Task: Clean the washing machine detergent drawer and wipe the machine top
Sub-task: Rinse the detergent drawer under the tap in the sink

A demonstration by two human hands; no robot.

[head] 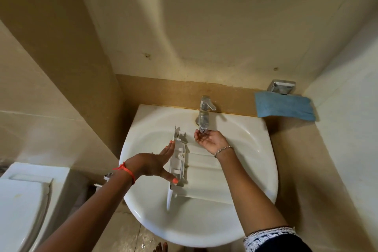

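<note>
White plastic detergent drawer (202,172) standing on edge in the white ceramic basin (147,200), braced by the left hand (151,165). Left of the grip, bare bowl lies open out to the rim. Beyond the grip, the chrome tap (204,108) overhangs, with the cupped right hand (211,140) just under its spout. Right of the grip, the drawer's broad body and the right forearm cover the bowl.

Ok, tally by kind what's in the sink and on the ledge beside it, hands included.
detergent drawer: 1
tap: 1
blue cloth: 1
chrome holder: 1
hands: 2, left hand and right hand
Total: 6
</note>
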